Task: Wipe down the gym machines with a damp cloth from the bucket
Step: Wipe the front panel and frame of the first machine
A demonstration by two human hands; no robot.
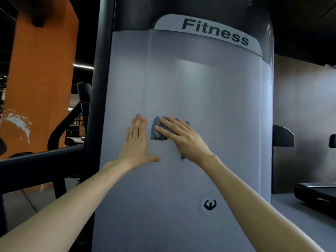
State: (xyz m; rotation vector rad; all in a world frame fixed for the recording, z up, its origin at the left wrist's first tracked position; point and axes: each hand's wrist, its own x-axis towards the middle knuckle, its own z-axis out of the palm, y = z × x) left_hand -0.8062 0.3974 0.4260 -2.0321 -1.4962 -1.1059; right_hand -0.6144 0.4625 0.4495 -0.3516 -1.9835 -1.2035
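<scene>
Head view: right hand (181, 138) flat, pressing cloth (156, 134) on panel (200, 84); left hand (135, 143) flat beside (fingers straight).

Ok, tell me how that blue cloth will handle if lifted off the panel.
Probably floppy: the cloth lies bunched under the right hand, a corner dangling below the wrist. Likely light: flat fingers alone pin it to the upright panel.

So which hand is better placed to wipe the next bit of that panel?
Right. The right hand presses the cloth flat against the panel; the left hand lies bare on the panel beside it, holding nothing.
</scene>
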